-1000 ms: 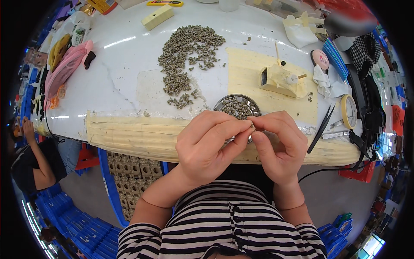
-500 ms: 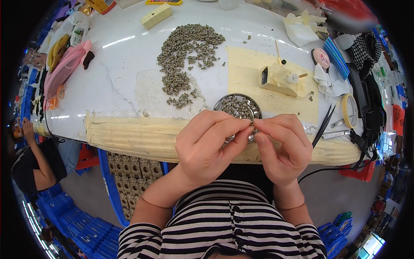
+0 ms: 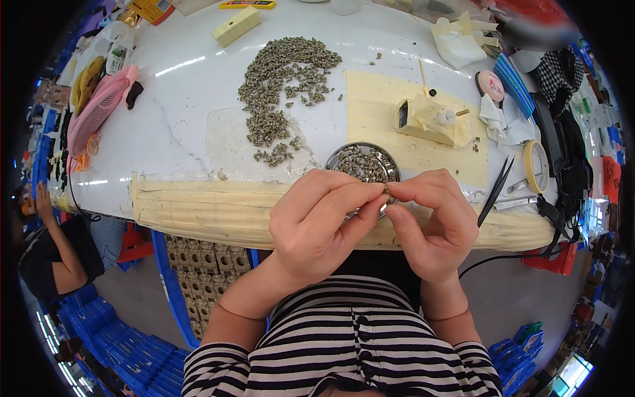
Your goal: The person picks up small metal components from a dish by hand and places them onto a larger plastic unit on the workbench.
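Note:
My left hand (image 3: 321, 221) is closed in a pinch over the near edge of a round metal dish (image 3: 329, 162). Between its thumb and forefinger sits a small metal part (image 3: 386, 190), mostly hidden by the fingertips. My right hand (image 3: 436, 221) meets it there, forefinger tip against the same part, its thumb a little lower and apart. Small metal parts (image 3: 364, 162) fill the dish. A large heap of similar small metal parts (image 3: 284, 73) is spread on the table beyond and to the left.
A taped block with a small spout (image 3: 433, 120) stands right of the dish. Further right lie black tweezers (image 3: 496, 192) and a tape roll (image 3: 536, 167). Padded tape covers the table's front edge (image 3: 198, 205). A blue crate of metal parts (image 3: 198, 271) stands below; another person sits at left.
My right thumb has drawn slightly away from the part while the forefinger stays at it. The view has shifted slightly; the hands otherwise keep their place.

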{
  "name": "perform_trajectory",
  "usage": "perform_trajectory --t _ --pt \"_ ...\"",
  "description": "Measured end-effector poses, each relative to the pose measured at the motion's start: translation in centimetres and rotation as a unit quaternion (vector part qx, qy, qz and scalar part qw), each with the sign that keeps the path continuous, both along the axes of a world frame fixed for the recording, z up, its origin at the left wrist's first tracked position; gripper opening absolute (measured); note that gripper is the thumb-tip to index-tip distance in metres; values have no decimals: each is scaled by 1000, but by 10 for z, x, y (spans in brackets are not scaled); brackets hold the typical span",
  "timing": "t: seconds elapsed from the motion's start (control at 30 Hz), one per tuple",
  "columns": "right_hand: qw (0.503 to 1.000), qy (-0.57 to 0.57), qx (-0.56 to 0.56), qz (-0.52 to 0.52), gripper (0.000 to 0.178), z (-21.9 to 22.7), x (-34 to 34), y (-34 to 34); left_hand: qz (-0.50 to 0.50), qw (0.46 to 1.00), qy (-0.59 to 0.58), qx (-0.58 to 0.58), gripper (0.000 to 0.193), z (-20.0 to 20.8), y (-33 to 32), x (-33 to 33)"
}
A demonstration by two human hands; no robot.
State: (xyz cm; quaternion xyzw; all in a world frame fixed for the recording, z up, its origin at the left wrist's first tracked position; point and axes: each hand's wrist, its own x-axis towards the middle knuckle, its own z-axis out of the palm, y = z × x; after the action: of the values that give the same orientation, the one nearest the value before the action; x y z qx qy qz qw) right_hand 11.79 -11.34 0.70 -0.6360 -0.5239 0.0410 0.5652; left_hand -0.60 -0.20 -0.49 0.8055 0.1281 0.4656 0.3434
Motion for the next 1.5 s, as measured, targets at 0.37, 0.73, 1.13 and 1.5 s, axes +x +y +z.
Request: perform_trajectory --t 0.37,0.73,1.13,1.5 --pt "999 -40 -4 -24 26 0 -1 1 -1 1000 -2 1 25 1 1 0" --pt "1000 5 -13 -5 23 -1 1 0 -17 1000 1 10 23 1 1 -2" --pt "998 -53 5 -18 28 0 1 0 2 1000 1 0 24 1 1 0" --pt "1000 -13 -22 -7 26 0 1 2 -11 1000 23 -6 23 5 0 -4"
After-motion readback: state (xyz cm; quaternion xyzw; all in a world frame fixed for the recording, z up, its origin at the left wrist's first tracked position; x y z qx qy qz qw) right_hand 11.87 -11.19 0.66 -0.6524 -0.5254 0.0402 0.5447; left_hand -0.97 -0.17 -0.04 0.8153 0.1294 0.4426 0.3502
